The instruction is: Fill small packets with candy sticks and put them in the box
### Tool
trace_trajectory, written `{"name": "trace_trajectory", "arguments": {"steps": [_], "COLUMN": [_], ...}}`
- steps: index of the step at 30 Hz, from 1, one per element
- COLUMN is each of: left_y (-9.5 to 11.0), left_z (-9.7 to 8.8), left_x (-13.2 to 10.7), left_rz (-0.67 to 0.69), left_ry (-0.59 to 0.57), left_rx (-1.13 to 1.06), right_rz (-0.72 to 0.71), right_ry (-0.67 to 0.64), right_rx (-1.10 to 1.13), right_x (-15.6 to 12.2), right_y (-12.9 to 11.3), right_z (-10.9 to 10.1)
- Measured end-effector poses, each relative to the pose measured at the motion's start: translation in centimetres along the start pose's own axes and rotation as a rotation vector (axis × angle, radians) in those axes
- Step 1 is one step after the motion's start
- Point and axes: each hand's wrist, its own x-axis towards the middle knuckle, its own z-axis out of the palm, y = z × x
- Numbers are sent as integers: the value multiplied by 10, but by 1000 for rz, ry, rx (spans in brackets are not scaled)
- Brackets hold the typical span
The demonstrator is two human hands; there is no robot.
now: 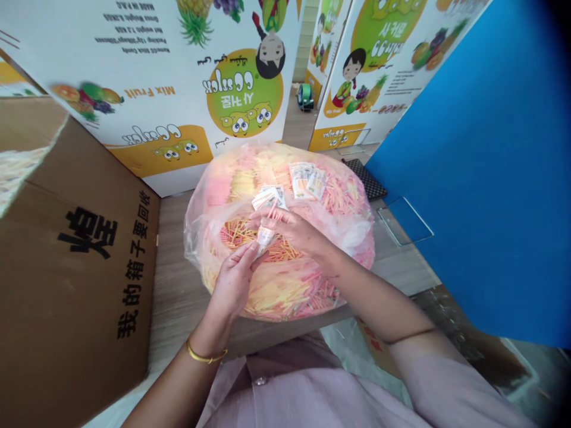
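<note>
Inspection finds a white sachet (pixel 265 238) held over the middle of a clear plastic bag (pixel 193 238) filled with loose pink, yellow and orange candy sticks (pixel 276 291). The sachet's long axis tilts from near-left to far-right, and its lower end sits between both hands.

The left hand (pixel 234 279) is nearer the viewer, rising from the near left with its palm turned inward and its fingers closed on the sachet. A gold bangle (pixel 205 355) is on that wrist. The right hand (pixel 294 230) crosses from the near right, palm down, with its fingers curved over the sachet's far side; whether it grips cannot be determined from this view.

A fan of white sachets (pixel 267 197) lies just beyond the right hand, and a second group of sachets (pixel 307 181) rests further right on the bag. Contact between the fan and the hand cannot be confirmed.

The bag sits on a wooden floor (pixel 178 297), with a printed carton panel (pixel 156 83) on the far side, a brown carton flap (pixel 80 267) to the left, and a blue panel (pixel 468 166) to the right. A black mesh mat (pixel 363 178) lies at the bag's far right edge.
</note>
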Motion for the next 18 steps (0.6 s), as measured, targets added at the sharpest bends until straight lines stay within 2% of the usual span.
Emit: {"name": "trace_trajectory", "arguments": {"steps": [2,7,10,12,13,16,18], "left_y": [1,0,1,2,4,6,6], "left_z": [0,1,0,-1,-2,-4,-5], "left_x": [0,1,1,1,1,1,2], "left_rz": [-8,-62,-94,-88,-74,-48,-53], "left_ry": [-14,-14,-12,-3,9,21,6], "left_rx": [-13,-48,-51,-58,-62,-36,16], "right_rz": [-20,-11,-26,-54,-48,33,57], "right_ry": [-12,-25,146,307,339,207,122], "right_rx": [22,-265,-279,-298,-333,-451,-463], "right_x": [-1,0,2,1,-1,-9,-14], "right_y": [-2,-7,-11,-16,-19,-23,-20], "right_z": [-3,0,0,-8,-13,-26,-24]}}
